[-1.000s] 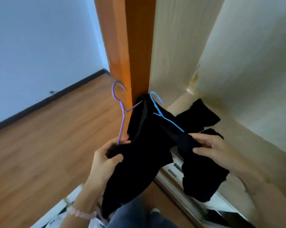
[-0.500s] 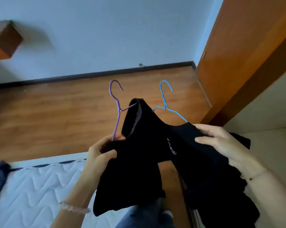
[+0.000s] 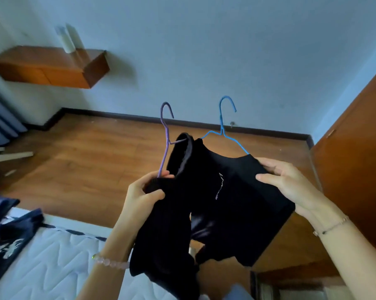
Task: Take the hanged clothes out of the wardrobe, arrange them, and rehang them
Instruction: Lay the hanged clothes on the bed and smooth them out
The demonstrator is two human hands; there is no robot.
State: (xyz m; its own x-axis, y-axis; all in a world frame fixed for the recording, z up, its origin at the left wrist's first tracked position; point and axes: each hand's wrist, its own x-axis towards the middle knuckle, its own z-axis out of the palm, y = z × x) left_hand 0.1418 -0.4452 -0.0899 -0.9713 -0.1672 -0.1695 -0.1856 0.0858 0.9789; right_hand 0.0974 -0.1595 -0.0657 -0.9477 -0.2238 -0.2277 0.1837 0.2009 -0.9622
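Blue wall [image 3: 204,50] and wood floor [image 3: 85,161] fill most of the view, with the orange wardrobe door [image 3: 356,159] at your right edge, a white quilted mattress [image 3: 52,256] lower left and one floating wooden shelf [image 3: 52,70] upper left. A heap of navy clothes [image 3: 7,230] lies on the mattress's left end. You hold two black garments out in front, over the floor and clear of the wardrobe: the left black garment [image 3: 167,224] hangs in a long fold, and the right black garment [image 3: 237,202] is spread wider, pale script on its front. Your left hand [image 3: 143,198] is raised, thumb and fingers clamped on bunched cloth and the purple hanger [image 3: 166,135] wire. Your right hand [image 3: 291,185] is palm-in, its thumb pinching the other garment's shoulder against the fingers behind. Both grips are unchanged from half a second ago. Your head has swung further left, so the shelf now shows whole and the wardrobe interior is gone. There are two hangers, purple and the blue hanger [image 3: 222,126], both hooks up. There are two bracelets: a bead bracelet [image 3: 111,262] on the left wrist and a thin chain [image 3: 332,226] on the right.
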